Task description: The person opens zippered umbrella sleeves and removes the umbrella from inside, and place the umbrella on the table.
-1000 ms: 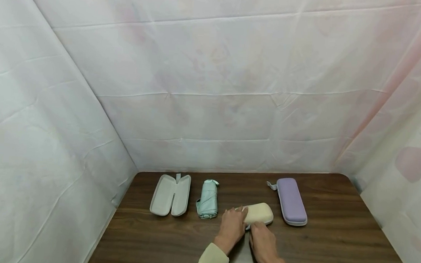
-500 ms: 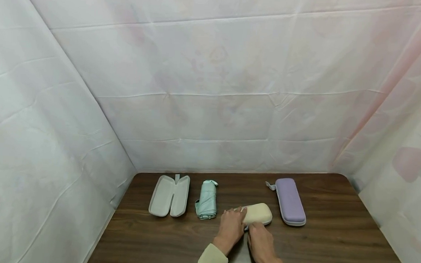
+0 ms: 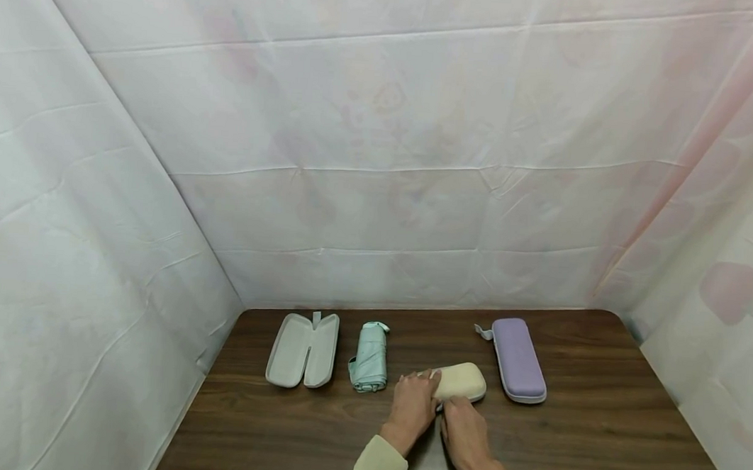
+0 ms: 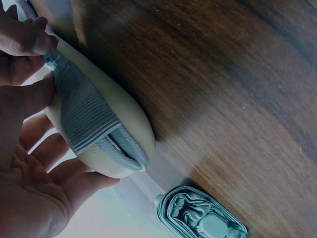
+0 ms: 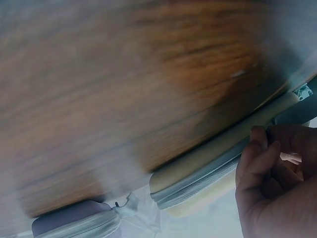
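A cream hard-shell zip case [image 3: 461,381] lies on the table in front of me, its two halves together. My left hand [image 3: 412,404] grips its left end; in the left wrist view the fingers and thumb spread round that end, beside a grey fabric band [image 4: 91,111]. At the near edge, my right hand [image 3: 468,431] pinches the zip pull, largely hidden by its fingertips. The right wrist view shows the grey zip [image 5: 198,181] running along the side, its teeth together on the stretch right of that hand.
On the dark wooden table [image 3: 583,444], a grey-white case [image 3: 290,351] lies unfolded at the left. Beside it is a folded mint umbrella [image 3: 372,355]. A purple zip case [image 3: 520,360] lies at the right. White cloth [image 3: 352,212] hangs behind the table's far edge.
Both hands keep their hold on the cream case. The right hand has edged very slightly left along its near side; the whole head view has also shifted a little.
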A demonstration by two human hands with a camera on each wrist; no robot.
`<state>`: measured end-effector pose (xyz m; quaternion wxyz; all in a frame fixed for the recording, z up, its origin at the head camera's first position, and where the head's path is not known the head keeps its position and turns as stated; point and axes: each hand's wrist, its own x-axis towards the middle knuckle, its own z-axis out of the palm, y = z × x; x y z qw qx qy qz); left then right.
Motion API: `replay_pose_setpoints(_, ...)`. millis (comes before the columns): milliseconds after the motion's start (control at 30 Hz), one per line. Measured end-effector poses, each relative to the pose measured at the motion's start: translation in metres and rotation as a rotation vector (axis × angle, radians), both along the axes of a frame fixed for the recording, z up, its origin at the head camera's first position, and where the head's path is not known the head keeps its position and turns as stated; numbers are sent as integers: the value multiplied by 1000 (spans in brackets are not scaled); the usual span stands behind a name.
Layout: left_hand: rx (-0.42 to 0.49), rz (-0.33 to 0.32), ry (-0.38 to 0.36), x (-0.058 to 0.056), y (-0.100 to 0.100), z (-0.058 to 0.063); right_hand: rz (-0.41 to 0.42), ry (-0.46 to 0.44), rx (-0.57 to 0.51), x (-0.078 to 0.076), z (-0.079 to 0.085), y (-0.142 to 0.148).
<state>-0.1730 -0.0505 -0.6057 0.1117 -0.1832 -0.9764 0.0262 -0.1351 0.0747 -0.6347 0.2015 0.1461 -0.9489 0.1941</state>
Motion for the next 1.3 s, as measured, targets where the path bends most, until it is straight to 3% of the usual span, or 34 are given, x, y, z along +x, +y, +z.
replay_pose_setpoints(433, -21, -7, 38, -6, 0, 0, 2, -20, -3, -5, 5, -1)
replay_pose_setpoints(667, -61, -59, -19, -10, -2, 5, -49, -88, -37, -6, 10, 8)
replay_pose_setpoints(933, -55, -65, -95, -12, -6, 11, -54, -84, -53, -4, 8, 9)
replay_pose_setpoints(1167, -29, -49, -10, -6, -4, 2, -20, -59, -28, 2, 6, 1)
replay_pose_setpoints(1300, -39, -39, -10, -3, -4, -1, -7, -74, 4, 6, 4, -5)
